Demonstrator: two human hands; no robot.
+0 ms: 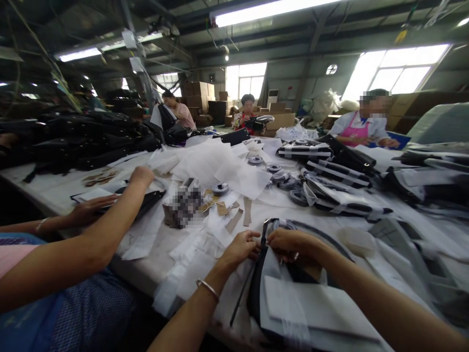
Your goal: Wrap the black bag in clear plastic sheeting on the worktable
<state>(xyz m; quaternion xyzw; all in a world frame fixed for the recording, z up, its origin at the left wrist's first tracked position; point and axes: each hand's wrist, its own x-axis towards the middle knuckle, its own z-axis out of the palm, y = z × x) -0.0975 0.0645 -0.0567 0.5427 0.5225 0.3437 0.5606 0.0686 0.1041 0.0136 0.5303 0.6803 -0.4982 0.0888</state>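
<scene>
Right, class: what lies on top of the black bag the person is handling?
A folded white paper sheet lies on the black bag. The left hand and right hand meet at its dark strap. Paper and hands cover most of the bag's surface.

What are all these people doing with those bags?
It's a workshop with a long table covered in paper and black bags. The person wearing the camera has both hands on a black bag wrapped in white paper: the left hand and right hand pinch its strap near the top. A co-worker on the left reaches over another flat bag. Tape rolls lie mid-table.
</scene>
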